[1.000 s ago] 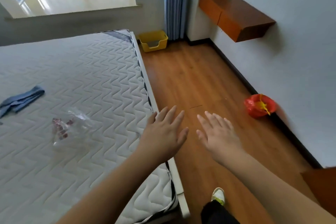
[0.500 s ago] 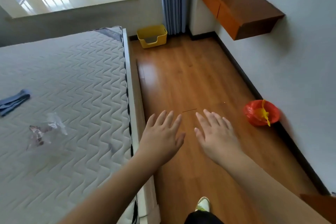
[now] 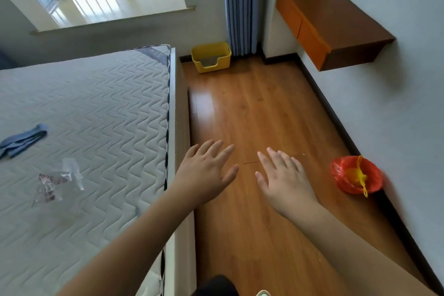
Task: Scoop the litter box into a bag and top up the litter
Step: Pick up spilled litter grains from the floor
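Fingers on both hands are spread straight and loose, palms down, holding nothing. Her left hand (image 3: 205, 170) hangs over the floor (image 3: 259, 115) just beside the bed edge; the right hand (image 3: 284, 179) floats near it, the two apart by a narrow gap. Far off, against the far wall by the blue curtain (image 3: 240, 5), sits the yellow litter box (image 3: 211, 56), grey litter showing through its low front opening. On the right, near the wall, a red bag (image 3: 355, 175) sits open on the floor with a yellow scoop (image 3: 360, 176) standing in it. To the left, the mattress (image 3: 96, 108) carries a blue cloth (image 3: 22, 139) and a crumpled clear wrapper (image 3: 58, 179). A brown shelf (image 3: 336, 21) juts from the right wall.
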